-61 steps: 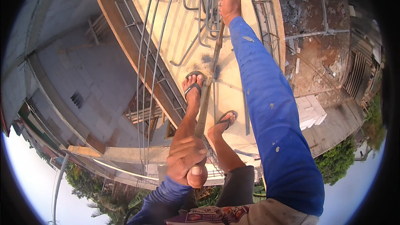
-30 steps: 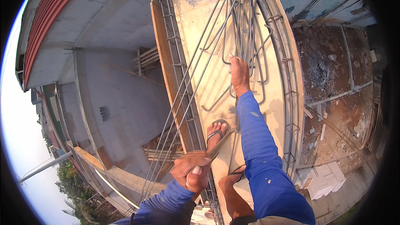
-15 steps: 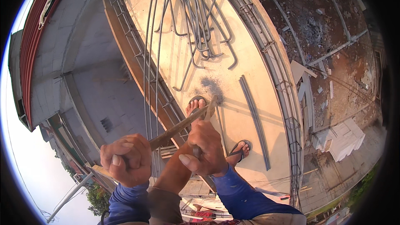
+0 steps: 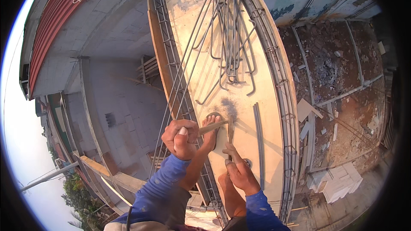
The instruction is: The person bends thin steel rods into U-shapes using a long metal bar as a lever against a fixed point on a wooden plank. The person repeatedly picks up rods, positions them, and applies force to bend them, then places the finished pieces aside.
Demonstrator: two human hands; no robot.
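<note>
My left hand point(image 4: 180, 139) is closed in a fist around one end of a rusty brown bar-like tool point(image 4: 213, 127). It slants toward a second narrow brown arm point(image 4: 230, 130). The two meet or cross above the pale board, though I cannot tell whether they are joined. Lower and to the right, my right hand point(image 4: 242, 174) is wrapped round the near end of that second arm. Beyond the tool lies a patch of dark grey powder point(image 4: 230, 106). My left foot point(image 4: 210, 124), in a sandal, stands beside the tool.
Bent steel bars point(image 4: 231, 64) lie heaped ahead on the pale board point(image 4: 201, 60). Straight bars point(image 4: 259, 149) lie to the right. Long rebar cages point(image 4: 280, 85) line both edges. Lower ground with rubble point(image 4: 338, 77) drops away on the right, and a grey block-walled space point(image 4: 115, 94) on the left.
My view has shifted, so the board sits further right and lower. My left hand has come closer to the tool's head, and my right hand has moved down and away from it.
</note>
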